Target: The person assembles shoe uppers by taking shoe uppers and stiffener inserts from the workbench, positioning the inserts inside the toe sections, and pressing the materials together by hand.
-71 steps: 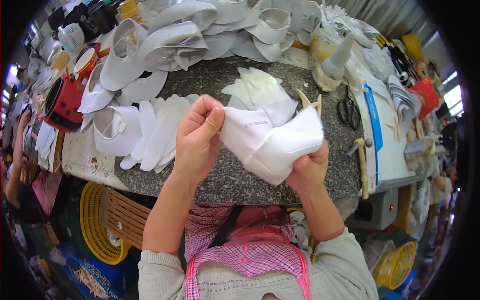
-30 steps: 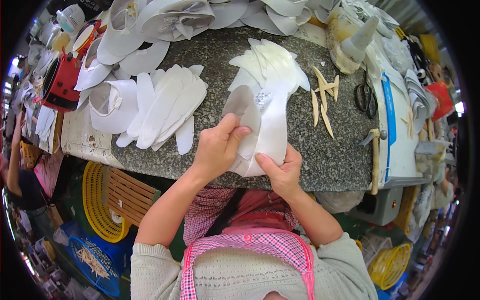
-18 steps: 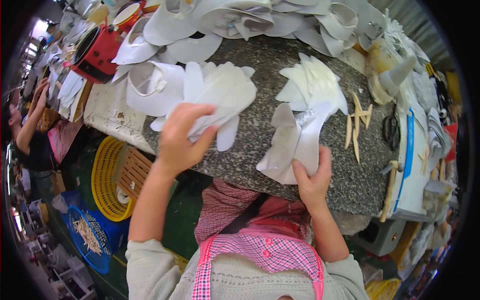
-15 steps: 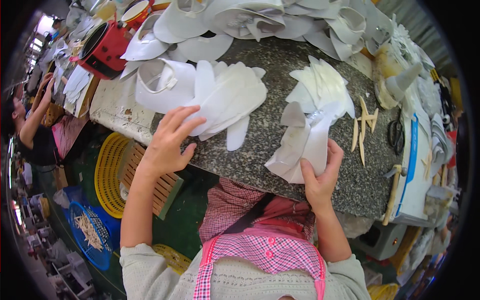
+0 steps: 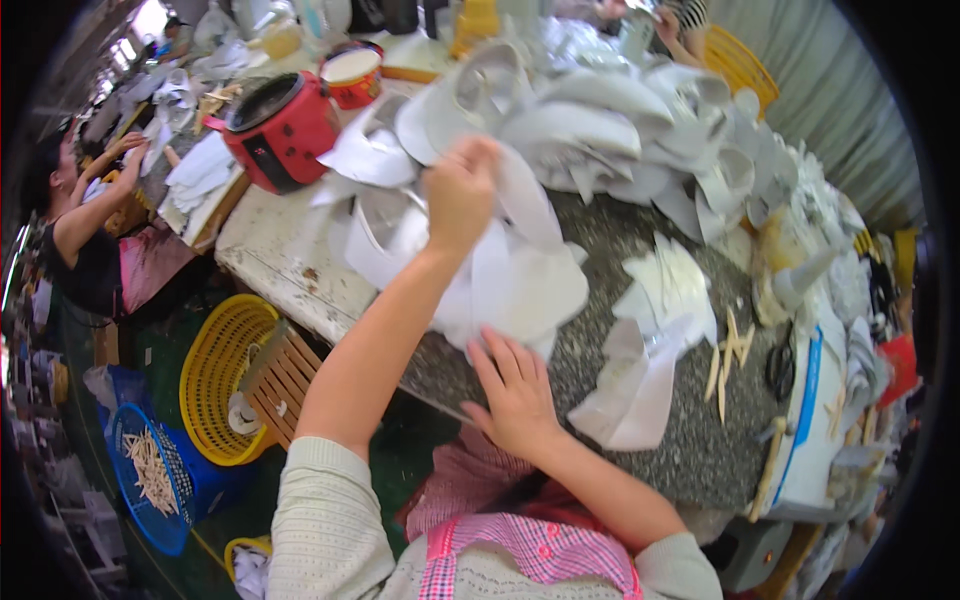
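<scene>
My left hand (image 5: 462,195) is raised over the left of the work surface, slightly smeared by motion, its fingers closed. A white curved sheet piece (image 5: 527,200) hangs just right of it and appears to be in its grip; the fingertips are partly hidden. Below, my right hand (image 5: 515,395) has its fingers spread, tips touching the near edge of a stack of flat white pieces (image 5: 510,290). Under my left forearm sits a white rolled cap-like piece (image 5: 380,225). A folded white piece (image 5: 630,385) lies to the right, against another white stack (image 5: 668,290).
White shaped pieces (image 5: 590,125) are heaped at the back. A red cooker (image 5: 275,130) stands far left. Wooden clothespin halves (image 5: 728,360) and black scissors (image 5: 780,370) lie right. Yellow basket (image 5: 215,390) and blue basket (image 5: 135,480) are at lower left. Another person (image 5: 95,225) works at left.
My left hand has moved up and right, closing by a white piece. The right hand has let go of the folded white piece and moved left to the stack. The view has shifted.
</scene>
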`<state>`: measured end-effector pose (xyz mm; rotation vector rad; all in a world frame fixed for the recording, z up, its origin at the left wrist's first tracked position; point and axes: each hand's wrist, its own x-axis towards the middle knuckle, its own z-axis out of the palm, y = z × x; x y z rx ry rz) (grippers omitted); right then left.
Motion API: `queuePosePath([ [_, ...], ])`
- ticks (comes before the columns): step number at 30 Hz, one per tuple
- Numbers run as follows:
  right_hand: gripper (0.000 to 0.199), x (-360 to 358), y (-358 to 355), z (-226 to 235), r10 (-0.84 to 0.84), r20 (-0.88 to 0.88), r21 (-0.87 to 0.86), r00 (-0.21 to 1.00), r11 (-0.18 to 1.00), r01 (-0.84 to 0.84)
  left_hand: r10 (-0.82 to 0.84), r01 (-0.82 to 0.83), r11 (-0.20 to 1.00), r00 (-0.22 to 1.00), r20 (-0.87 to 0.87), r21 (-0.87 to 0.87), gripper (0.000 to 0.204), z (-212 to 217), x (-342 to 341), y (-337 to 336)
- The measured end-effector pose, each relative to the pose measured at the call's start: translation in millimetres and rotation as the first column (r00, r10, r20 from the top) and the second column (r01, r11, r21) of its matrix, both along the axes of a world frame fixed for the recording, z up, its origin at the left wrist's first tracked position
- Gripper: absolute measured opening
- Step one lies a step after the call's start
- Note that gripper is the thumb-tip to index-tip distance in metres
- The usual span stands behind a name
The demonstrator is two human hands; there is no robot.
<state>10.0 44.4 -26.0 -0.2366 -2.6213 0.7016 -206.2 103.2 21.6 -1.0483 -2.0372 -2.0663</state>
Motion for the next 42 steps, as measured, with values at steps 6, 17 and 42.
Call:
queuePosePath([
  [6, 0.071, 7.6, 3.4, -5.4, -0.009, 0.082, 0.02, 0.997, 1.0, 0.008, 0.574, -0.392, 0.767, 0.774, -0.269, 0.507, 0.019, 111.6, -162.1, -84.9],
  [17, 0.053, -2.6, 13.5, -1.9, 0.002, 0.072, -0.047, 0.997, 0.999, 0.002, 0.476, -0.68, 0.716, 0.641, -0.602, -0.158, 0.017, 53.5, -305.1, -132.1],
  [42, 0.037, -5.0, 16.6, -1.4, -0.005, 0.062, -0.101, 0.998, 0.995, 0.012, 0.296, -0.641, 0.157, 0.756, -0.583, -0.751, 0.021, 76.9, -343.0, -101.7],
])
